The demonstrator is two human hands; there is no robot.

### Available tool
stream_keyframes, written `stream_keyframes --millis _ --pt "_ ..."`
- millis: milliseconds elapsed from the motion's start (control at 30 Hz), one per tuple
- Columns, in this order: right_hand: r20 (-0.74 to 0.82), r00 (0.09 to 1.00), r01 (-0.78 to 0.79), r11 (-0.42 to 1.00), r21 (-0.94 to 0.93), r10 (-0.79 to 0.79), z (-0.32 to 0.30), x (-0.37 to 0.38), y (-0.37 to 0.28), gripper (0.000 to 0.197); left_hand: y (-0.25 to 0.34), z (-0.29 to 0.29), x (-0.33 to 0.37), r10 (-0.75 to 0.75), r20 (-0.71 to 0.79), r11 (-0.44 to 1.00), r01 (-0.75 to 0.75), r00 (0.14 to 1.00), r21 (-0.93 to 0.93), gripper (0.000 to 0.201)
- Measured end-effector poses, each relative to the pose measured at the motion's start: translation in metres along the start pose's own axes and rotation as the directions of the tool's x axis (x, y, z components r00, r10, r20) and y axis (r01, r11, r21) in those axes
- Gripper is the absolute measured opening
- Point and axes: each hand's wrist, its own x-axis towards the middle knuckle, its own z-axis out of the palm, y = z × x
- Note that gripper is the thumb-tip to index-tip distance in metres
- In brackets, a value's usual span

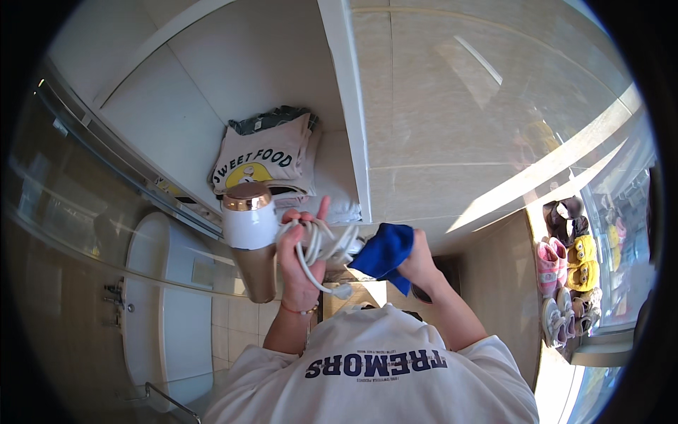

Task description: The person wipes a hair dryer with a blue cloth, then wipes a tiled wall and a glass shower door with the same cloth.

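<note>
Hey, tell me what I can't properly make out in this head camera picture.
All in the head view:
1. Right hand: fingertips hidden behind the blue cloth.
2. Hair dryer: handle mostly covered by the coiled cord and left hand.
3. Folded clothes: lower ones mostly covered by the top one.

Upside-down navy capitals (345,365) span the white shirt (367,399) worn by the person, nearer the body than the left hand (300,258) and right hand (418,263), beside smaller print (378,352). Beyond the left hand, dark green capitals (263,161) arch over a yellow print (258,172) on a folded beige shirt (272,140).
</note>
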Motion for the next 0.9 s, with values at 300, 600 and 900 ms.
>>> stream_keyframes --millis 300,600,900 --pt "-0.084 0.996 0.004 0.957 0.29 0.021 -0.035 0.016 -0.062 0.037 0.028 0.005 -0.001 -0.029 -0.028 0.998 0.027 0.999 -0.052 0.013" --pt "0.166 0.972 0.172 0.985 -0.031 -0.165 -0.019 -0.003 -0.058 0.033 0.018 0.002 -0.006 -0.197 -0.122 0.971 0.176 0.973 -0.163 0.016" --pt "0.246 0.968 -0.072 0.996 0.054 0.057 -0.02 -0.007 -0.078 0.022 0.004 0.012 -0.015 -0.214 -0.045 0.967 0.205 0.976 -0.155 0.013"
